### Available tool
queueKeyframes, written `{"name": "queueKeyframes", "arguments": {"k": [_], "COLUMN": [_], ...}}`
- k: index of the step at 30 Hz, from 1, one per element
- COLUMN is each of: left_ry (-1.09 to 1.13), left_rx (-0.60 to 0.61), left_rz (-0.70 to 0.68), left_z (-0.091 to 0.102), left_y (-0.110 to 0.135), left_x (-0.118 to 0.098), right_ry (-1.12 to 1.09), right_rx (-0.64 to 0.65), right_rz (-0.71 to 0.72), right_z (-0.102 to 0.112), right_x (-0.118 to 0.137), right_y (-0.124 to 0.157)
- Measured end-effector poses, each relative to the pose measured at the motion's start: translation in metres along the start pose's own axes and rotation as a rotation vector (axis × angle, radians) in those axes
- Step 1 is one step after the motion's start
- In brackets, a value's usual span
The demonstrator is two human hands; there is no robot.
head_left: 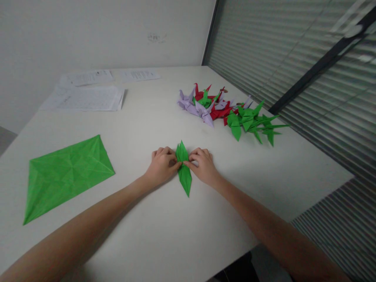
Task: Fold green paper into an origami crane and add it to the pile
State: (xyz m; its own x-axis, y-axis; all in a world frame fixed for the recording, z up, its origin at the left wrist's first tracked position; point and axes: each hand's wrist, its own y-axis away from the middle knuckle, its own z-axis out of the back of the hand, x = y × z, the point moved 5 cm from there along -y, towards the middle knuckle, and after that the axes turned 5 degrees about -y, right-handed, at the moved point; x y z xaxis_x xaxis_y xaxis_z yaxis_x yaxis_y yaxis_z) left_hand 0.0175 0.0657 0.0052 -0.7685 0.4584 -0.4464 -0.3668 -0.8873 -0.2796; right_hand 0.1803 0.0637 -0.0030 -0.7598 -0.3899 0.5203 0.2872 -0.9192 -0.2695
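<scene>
A folded green origami paper (185, 178) lies on the white table in front of me, long and narrow, with a point toward me and split tips at its far end. My left hand (163, 164) pinches its left edge near the middle, thumb on top. From the other side my right hand (203, 166) grips the right edge, its thumb pressed close to the left one. The fingertips under the paper are partly hidden. To the left lies a creased, unfolded sheet of green paper (70, 172), apart from both hands.
Folded paper cranes are heaped at the right back: lilac ones (188, 102), red ones (220, 111) and green ones (249, 119). Printed papers (91, 98) lie at the far left of the table (141, 125). Window blinds (264, 47) run along the right side.
</scene>
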Motion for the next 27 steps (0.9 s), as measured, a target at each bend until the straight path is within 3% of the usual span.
{"name": "queueKeyframes", "arguments": {"k": [5, 9, 27], "left_ry": [0.037, 0.077, 0.112], "left_rx": [0.041, 0.039, 0.057], "left_rz": [0.057, 0.016, 0.063], "left_z": [-0.002, 0.000, -0.001], "left_y": [-0.005, -0.009, -0.013], "left_x": [0.006, 0.009, 0.014], "right_ry": [0.015, 0.038, 0.101], "right_rx": [-0.013, -0.017, -0.092], "right_rz": [-0.041, -0.078, -0.083], "right_z": [0.000, -0.001, 0.002], "right_x": [0.002, 0.003, 0.005], "right_y": [-0.002, -0.004, -0.004]}}
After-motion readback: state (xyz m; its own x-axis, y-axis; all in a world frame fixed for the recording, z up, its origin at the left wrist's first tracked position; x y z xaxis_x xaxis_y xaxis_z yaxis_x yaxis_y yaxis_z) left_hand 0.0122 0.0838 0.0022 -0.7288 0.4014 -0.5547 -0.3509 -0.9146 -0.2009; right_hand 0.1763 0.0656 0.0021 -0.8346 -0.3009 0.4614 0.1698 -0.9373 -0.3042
